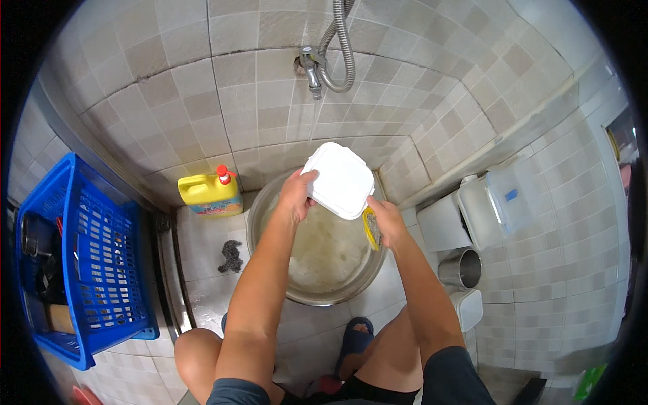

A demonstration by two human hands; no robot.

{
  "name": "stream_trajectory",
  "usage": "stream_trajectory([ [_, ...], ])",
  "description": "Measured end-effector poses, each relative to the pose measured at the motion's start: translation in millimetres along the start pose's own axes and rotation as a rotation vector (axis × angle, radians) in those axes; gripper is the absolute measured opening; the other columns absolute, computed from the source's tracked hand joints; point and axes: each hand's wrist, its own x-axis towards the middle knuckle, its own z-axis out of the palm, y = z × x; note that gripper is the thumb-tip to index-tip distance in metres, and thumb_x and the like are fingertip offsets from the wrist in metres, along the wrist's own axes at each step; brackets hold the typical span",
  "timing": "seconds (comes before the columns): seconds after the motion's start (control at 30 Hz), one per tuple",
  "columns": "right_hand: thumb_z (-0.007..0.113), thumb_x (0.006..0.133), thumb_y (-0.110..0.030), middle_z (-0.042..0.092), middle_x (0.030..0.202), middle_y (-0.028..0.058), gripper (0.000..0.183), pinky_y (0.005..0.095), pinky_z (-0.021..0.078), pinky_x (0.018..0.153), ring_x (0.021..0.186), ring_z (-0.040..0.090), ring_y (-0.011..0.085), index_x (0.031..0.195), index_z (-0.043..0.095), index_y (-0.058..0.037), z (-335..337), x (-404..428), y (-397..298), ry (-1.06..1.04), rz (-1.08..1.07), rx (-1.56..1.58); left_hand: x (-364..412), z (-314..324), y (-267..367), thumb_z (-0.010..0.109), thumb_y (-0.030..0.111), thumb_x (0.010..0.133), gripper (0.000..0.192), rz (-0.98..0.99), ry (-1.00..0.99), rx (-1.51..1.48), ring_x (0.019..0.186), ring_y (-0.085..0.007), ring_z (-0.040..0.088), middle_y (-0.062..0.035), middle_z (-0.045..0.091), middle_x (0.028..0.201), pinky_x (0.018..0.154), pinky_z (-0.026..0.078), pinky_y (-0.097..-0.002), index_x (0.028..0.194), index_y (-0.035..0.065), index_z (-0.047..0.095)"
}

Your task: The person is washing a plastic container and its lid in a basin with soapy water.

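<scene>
My left hand (297, 195) grips the left edge of a white plastic lid (340, 179), thumb on top, above a large round metal basin (324, 299). With my right hand (388, 220) I hold a scouring pad with a yellow edge (372, 230), and its fingertips touch the lid's lower right corner. Cloudy water (326, 253) with foam lies in the basin. Behind the lid, a thin stream of water falls from a metal wall tap (311, 76); where it lands is hidden.
Left stand a yellow pump bottle (211, 195), a dark wire scourer (231, 256) and a blue plastic basket (104, 263) with items inside. Right are translucent containers (483, 210), a metal cup (459, 269) and a white container (468, 309). A metal hose (346, 55) hangs by the tap.
</scene>
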Motion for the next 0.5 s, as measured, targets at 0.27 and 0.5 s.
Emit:
stream_trajectory([
  [0.27,0.068,0.096,-0.023,0.066,0.104,0.0081,0.036,0.0355,0.0523,0.079,0.096,0.064,0.019,0.12,0.06,0.0014,20.4,9.9,-10.5,-0.194,-0.005,0.387,13.7,-7.4,54.1,0.069,0.019,0.093,0.036,0.036,0.051,0.257,0.093,-0.0194,0.071,-0.0091,0.07,0.111,0.082,0.059,-0.0353,0.124,0.0027,0.061],
  [0.5,0.064,0.097,-0.02,0.066,0.096,0.0136,0.026,0.0359,0.0549,0.065,0.076,0.067,0.0238,0.109,0.06,0.0032,45.2,2.9,-16.7,-0.167,0.184,0.519,-1.7,-0.8,73.7,0.066,0.003,0.091,0.025,0.19,-0.174,0.124,0.091,-0.017,0.069,-0.0063,0.072,0.104,0.081,0.055,-0.0331,0.116,0.0024,0.067],
])
